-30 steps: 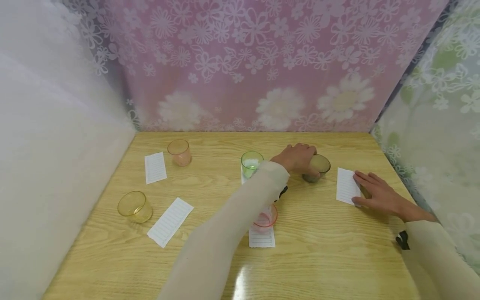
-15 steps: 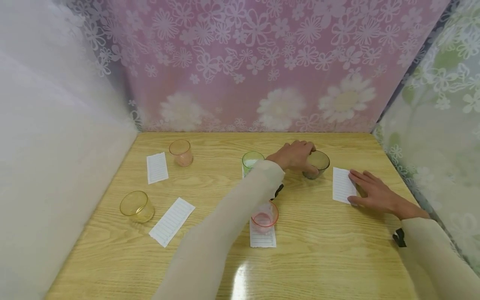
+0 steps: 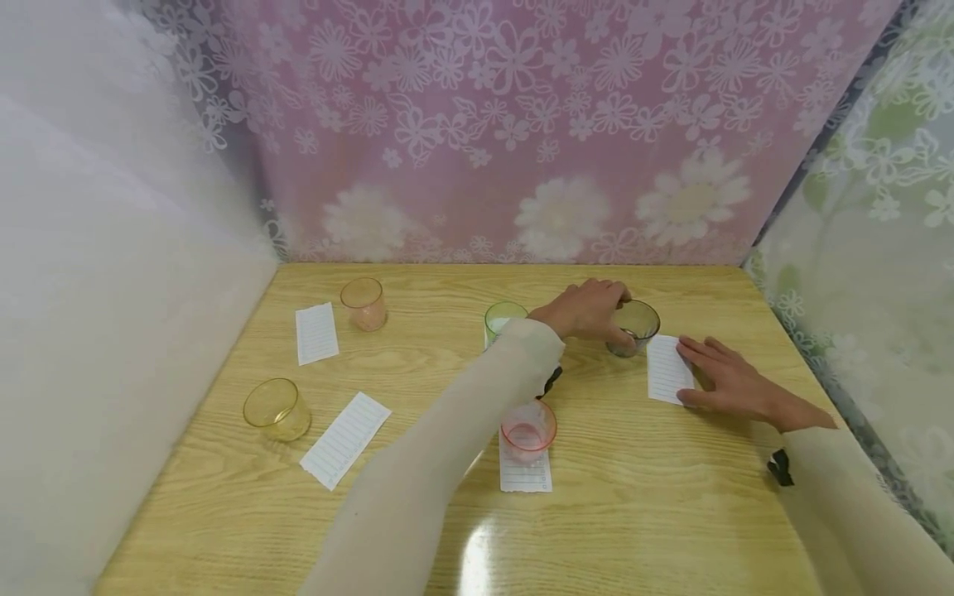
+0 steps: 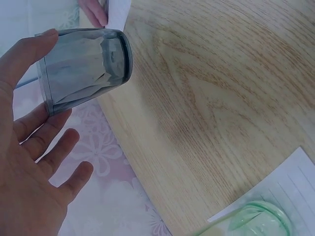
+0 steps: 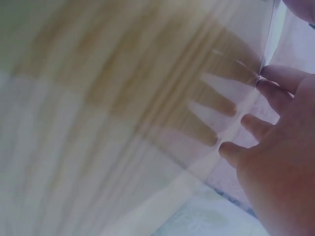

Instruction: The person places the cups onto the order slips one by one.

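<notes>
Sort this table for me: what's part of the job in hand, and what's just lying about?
Seemingly in use:
gray glass, pinched by the left hand
near slip, touched by the right hand

Apparently lying about for now:
green glass
pink glass
yellow glass
peach glass
other slips

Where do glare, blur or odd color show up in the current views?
Head: white glare on the near part of the table; left wrist: bluish cast, but the grey glass in the left hand and the table's grain look fairly sharp; right wrist: hazy, grain blurred, with dark finger-shaped patches beside the right hand, reflection or shadow, I can't tell.
</notes>
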Tool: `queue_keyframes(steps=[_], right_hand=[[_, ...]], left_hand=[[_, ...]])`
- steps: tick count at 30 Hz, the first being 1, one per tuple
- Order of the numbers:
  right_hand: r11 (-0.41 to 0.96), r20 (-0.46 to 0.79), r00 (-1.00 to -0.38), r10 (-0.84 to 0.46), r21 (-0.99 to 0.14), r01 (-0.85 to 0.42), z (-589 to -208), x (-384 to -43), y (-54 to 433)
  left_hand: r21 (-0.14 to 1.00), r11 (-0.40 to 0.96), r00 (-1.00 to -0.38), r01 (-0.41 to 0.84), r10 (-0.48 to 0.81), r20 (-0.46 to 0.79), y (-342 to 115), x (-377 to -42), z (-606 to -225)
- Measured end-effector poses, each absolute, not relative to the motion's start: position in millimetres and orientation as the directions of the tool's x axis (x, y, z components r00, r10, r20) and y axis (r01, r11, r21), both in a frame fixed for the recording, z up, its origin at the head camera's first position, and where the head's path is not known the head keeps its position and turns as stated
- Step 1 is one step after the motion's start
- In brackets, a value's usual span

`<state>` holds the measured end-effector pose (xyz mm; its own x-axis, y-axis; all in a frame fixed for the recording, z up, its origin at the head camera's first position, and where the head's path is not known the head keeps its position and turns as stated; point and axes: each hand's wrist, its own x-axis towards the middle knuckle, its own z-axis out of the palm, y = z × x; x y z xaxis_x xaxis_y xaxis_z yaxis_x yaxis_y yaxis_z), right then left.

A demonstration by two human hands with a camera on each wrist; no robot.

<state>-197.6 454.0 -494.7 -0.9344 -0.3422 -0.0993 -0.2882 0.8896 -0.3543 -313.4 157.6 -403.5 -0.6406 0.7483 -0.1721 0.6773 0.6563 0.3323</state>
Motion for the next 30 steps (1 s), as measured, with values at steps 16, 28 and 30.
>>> queue_keyframes(steps=[16,28,30], right_hand=[[0.884,-0.14,-0.927,-0.347,-0.379,-0.274,-494.0,-206.5,432.5],[0.854,-0.148,-0.91,-0.387,-0.429,-0.294,-492.9,-212.3,414.7],[0.846,-0.133,-0.904,-0.407,-0.43,-0.317,-492.5,-213.4,412.2]], left_hand=[[0.36,0.628,-0.621,0.69,0.769,-0.15,156.1,-308.3,-402.3],[0.406,0.574,-0.563,0.711,0.811,-0.162,156.9,-310.1,-403.5],[0.418,0.564,-0.552,0.712,0.818,-0.162,156.3,-309.9,-403.9]])
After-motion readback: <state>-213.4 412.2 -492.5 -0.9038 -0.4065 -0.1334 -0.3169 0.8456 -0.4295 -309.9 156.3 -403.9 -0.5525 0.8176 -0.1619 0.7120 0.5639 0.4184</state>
